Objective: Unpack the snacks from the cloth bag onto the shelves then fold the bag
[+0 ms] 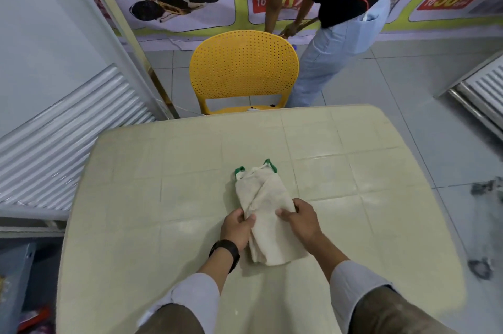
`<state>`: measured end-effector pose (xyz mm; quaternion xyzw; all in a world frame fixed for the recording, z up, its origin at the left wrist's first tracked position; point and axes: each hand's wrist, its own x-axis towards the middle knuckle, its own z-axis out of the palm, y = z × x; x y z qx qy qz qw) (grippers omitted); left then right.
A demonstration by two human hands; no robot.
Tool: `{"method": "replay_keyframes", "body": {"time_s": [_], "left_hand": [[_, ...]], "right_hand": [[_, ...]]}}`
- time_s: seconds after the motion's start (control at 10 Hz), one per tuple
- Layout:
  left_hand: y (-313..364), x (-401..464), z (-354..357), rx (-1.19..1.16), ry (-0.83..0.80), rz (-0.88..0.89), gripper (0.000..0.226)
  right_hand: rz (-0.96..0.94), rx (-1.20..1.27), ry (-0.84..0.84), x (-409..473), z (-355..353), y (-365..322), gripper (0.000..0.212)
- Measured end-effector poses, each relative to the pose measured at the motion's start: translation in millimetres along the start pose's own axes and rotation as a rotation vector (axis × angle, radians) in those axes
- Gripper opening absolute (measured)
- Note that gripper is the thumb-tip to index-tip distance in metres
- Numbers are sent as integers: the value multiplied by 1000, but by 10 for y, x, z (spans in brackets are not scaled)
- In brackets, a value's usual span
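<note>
Both hands, left hand [237, 227] and right hand [300, 218], pinch folded cloth bag [265, 205] on table [163, 197].

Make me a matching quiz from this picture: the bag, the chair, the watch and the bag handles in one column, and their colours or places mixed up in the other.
Things:
1. bag
2. chair
3. watch
4. handles

Matches:
A. on the left wrist
B. green
C. yellow, at the table's far edge
D. cream, folded, gripped by both the left hand and the right hand

Pairs: 1-D, 2-C, 3-A, 4-B
</note>
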<state>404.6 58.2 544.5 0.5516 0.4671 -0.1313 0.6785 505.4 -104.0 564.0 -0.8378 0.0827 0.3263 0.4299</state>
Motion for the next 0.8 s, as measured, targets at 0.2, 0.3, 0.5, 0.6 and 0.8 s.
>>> {"method": "replay_keyframes", "body": {"time_s": [0.2,0.3,0.5,0.6,0.8], "left_hand": [[-285,-376,814,22,-150,16,13],[-646,-636,1315,115,-239,-4,9],[-1067,-1005,1561,302,-432,-39,36],[-1057,-1163,1483,385,-425,-56,60],[-485,-1224,1032,508,-125,90,73]], "right_hand": [[-1,1,152,-374,-767,596,17],[54,-26,227,-643,-1177,1078,15],[150,-226,-50,-944,-1431,1589,62],[131,-356,-91,-993,-1461,1545,78],[-54,-580,48,-1011,-1436,747,82]]}}
